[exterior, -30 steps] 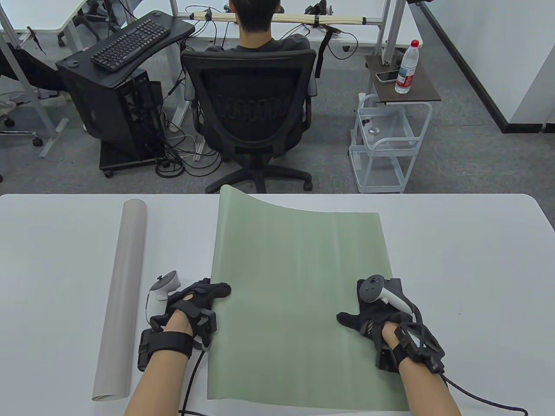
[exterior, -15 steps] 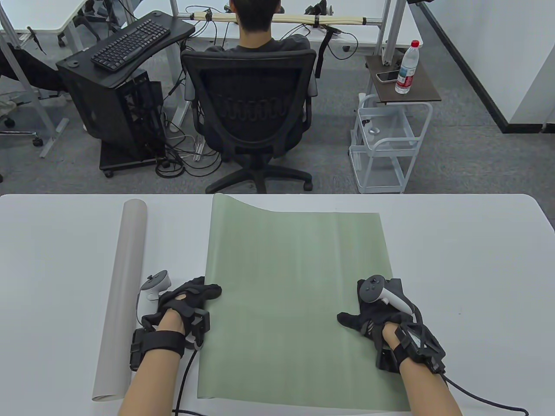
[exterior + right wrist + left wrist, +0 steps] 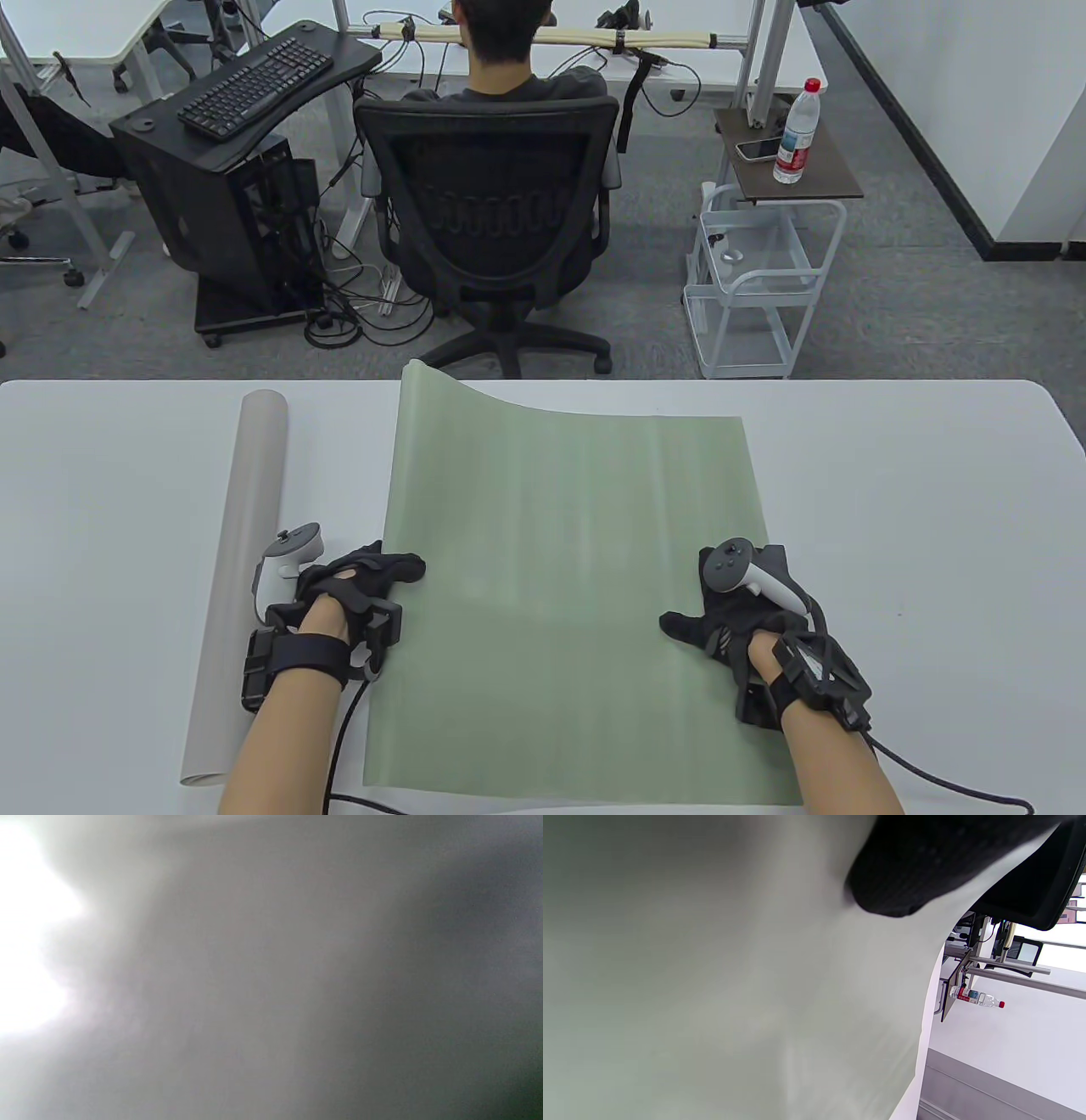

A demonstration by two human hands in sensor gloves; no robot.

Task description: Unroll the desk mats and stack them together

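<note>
A pale green desk mat [image 3: 560, 594] lies spread across the middle of the white table [image 3: 916, 552], its far left corner curling up. My left hand [image 3: 365, 577] grips the mat's left edge, thumb on top. In the left wrist view the green mat [image 3: 712, 984] fills the frame under a black gloved fingertip [image 3: 903, 878]. My right hand [image 3: 730, 611] presses flat on the mat's right edge with the thumb stretched out. A grey mat [image 3: 242, 577] lies rolled up just left of my left hand. The right wrist view is a blur.
Beyond the table's far edge a person sits in a black office chair [image 3: 488, 195]. A white cart [image 3: 755, 280] and a water bottle [image 3: 796, 132] stand further right. Glove cables trail along the table's front edge.
My left hand has moved left with the green mat's left edge, spreading the mat wider toward the grey roll. The right hand has stayed in place.
</note>
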